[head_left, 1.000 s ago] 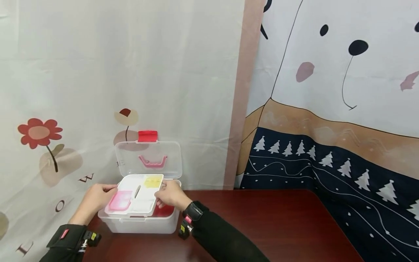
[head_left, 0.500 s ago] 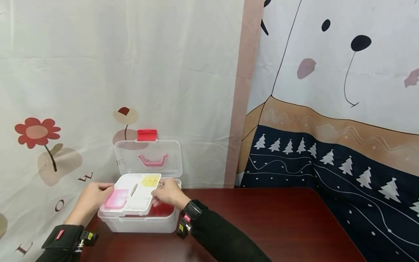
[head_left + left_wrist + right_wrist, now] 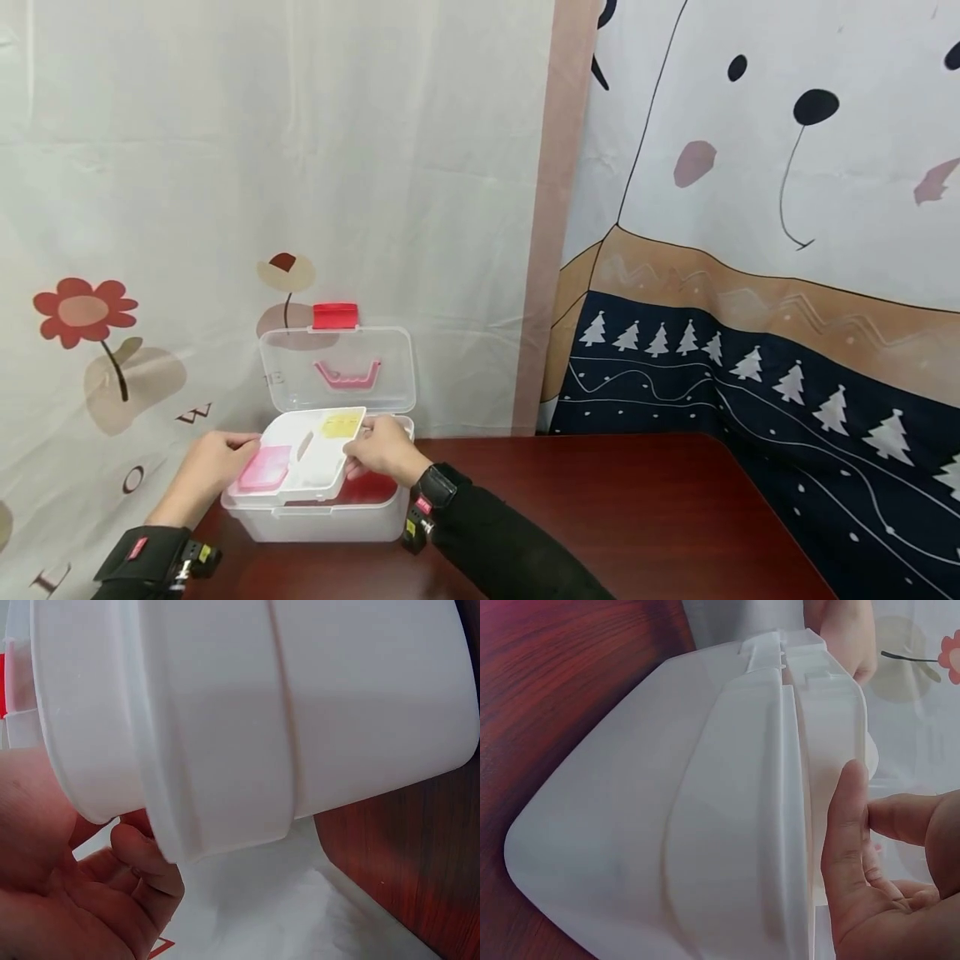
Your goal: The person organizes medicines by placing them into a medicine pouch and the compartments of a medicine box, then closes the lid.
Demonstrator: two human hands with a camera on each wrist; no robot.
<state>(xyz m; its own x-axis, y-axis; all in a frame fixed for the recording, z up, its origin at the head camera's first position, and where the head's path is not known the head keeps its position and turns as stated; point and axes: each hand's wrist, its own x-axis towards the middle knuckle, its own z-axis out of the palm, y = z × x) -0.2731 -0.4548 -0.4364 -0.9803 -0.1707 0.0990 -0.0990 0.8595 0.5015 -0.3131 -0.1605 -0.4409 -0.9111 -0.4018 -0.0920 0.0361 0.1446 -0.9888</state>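
Note:
A white compartment tray [image 3: 318, 450] with a pink lidded section on its left and a yellow one at its back right sits askew in the mouth of a translucent plastic storage box [image 3: 330, 525]. Its right side stands higher than its left. My left hand [image 3: 212, 467] grips the tray's left edge; in the left wrist view the curled fingers [image 3: 142, 859] are at the rim. My right hand [image 3: 386, 448] pinches the right edge between thumb and fingers. Something red [image 3: 367, 487] shows inside the box under the tray, its kind hidden.
The box's clear lid [image 3: 341, 371], with a pink handle [image 3: 348, 377] and a red latch [image 3: 335, 315], stands open behind against the curtain [image 3: 450, 208]. The dark red table [image 3: 600, 517] extends to the right.
Both hands have shifted the tray slightly left, and its left end sits closer to the box rim. The right side stays raised. The box stays in place.

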